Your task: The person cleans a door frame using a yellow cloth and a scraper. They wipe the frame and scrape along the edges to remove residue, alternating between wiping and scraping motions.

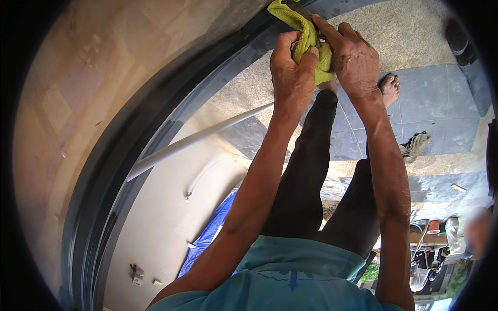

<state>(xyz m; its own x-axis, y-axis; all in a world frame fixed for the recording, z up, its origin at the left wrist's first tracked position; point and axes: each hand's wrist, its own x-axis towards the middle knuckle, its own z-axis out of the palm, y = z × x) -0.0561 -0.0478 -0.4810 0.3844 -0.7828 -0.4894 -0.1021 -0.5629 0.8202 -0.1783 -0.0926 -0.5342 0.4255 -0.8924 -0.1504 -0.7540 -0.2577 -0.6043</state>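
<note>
Between hands (292, 73) (357, 61), green cloth (311, 39), perhaps against frame edge (244, 58), open floor (441, 101) rightward

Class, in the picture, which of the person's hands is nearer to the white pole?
Left. The left hand lies above and right of the upper visible end of the white pole; the right hand is farther right, across the yellow-green cloth.

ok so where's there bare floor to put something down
Grey tiles look bare right of the bare foot and above the crumpled rag in the picture. It's crowded up top, where the left hand and right hand meet at a yellow-green cloth, and at lower right, around an orange container.
</note>
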